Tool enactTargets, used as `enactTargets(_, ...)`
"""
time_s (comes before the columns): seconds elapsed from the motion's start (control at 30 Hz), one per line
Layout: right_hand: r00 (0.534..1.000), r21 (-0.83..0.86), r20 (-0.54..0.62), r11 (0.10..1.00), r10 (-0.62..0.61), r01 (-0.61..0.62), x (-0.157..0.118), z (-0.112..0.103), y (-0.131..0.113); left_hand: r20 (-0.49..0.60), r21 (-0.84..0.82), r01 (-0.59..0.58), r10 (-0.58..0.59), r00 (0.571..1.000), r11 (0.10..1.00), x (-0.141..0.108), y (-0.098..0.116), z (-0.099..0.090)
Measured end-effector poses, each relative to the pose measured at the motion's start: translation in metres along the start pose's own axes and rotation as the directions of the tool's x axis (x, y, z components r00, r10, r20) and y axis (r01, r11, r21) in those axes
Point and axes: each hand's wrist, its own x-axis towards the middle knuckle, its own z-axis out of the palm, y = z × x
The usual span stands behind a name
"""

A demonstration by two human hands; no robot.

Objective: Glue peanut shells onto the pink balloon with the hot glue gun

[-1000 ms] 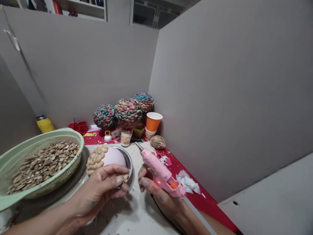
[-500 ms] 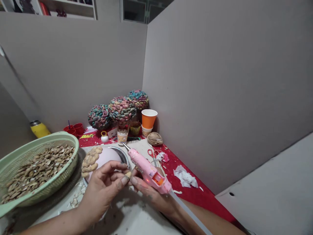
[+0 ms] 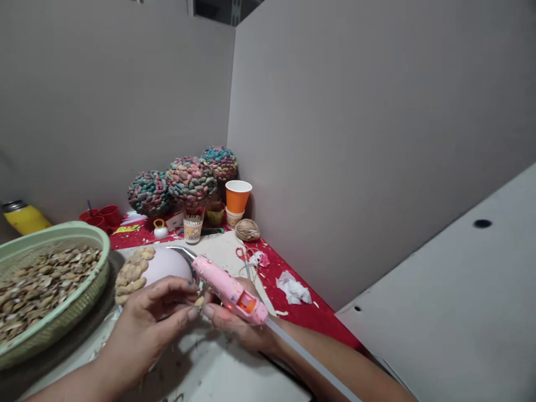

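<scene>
My left hand [image 3: 153, 318] pinches a small peanut shell [image 3: 200, 301] between thumb and fingertips. Wrapped round a pink hot glue gun [image 3: 224, 287], my right hand [image 3: 240, 329] lies just beside it, its thumb close to the shell. A clear glue stick [image 3: 305, 354] sticks out of the gun's back end, and the nozzle points away from me. Behind my left hand rests a pale, smooth ball [image 3: 167, 265], with peanut shells [image 3: 134, 273] stuck on its left side. A shiny metal rim [image 3: 184, 250] shows behind the ball. The fingers of my right hand are partly hidden by the gun.
A green basket [image 3: 98, 237] of peanut shells stands at left. Behind are colourful shell-covered balls [image 3: 191, 181], an orange cup [image 3: 238, 198], a patterned paper cup [image 3: 192, 230], twine [image 3: 247, 229], scissors [image 3: 240, 254] and crumpled tissue [image 3: 293, 287]. Grey panels [image 3: 335, 139] enclose the table.
The view has swung right and slightly down, so everything sits further left. Both hands keep nearly the same hold on the peanut shell and the glue gun.
</scene>
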Motion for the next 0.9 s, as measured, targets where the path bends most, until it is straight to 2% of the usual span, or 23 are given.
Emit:
enactTargets(0.07,1.0,-0.029,-0.017,0.999,0.024,-0.025,-0.001,0.001,0.002,0.011,0.033,-0.036,0.035,0.999,0.999,-0.002,-0.001,0.0)
enactTargets(0.2,0.999,-0.12,-0.021,0.992,-0.047,0.045,-0.004,0.002,0.005,-0.011,0.184,-0.176,0.181,0.983,0.967,-0.007,-0.006,0.001)
enactTargets(0.37,0.989,-0.244,-0.043,0.961,-0.144,0.129,-0.005,0.0,0.014,-0.018,0.363,-0.409,0.445,0.895,0.837,-0.013,-0.015,0.005)
enactTargets(0.47,0.983,-0.338,-0.041,0.928,-0.181,0.157,-0.006,0.001,0.02,-0.009,0.388,-0.463,0.506,0.863,0.797,-0.017,-0.016,0.006)
enactTargets(0.53,0.98,-0.374,-0.035,0.911,-0.198,0.171,-0.006,0.001,0.02,-0.036,0.378,-0.431,0.478,0.877,0.819,-0.017,-0.014,0.006)
enactTargets(0.6,0.983,-0.349,-0.034,0.924,-0.179,0.156,-0.007,0.002,0.017,-0.107,0.311,-0.354,0.403,0.909,0.882,-0.014,-0.01,0.004)
enactTargets(0.7,0.99,-0.263,-0.071,0.96,-0.12,0.097,-0.008,0.001,0.009,-0.187,0.025,-0.169,0.171,0.967,0.985,-0.006,-0.001,-0.003)
enactTargets(0.8,0.991,-0.215,-0.1,0.974,-0.092,0.069,-0.008,0.0,0.002,-0.111,-0.278,-0.009,-0.023,0.994,0.961,0.002,0.013,-0.014)
enactTargets(0.9,0.988,-0.113,-0.149,0.994,-0.028,0.011,-0.009,0.0,-0.001,-0.006,-0.444,0.074,-0.086,0.996,0.893,0.007,0.023,-0.022)
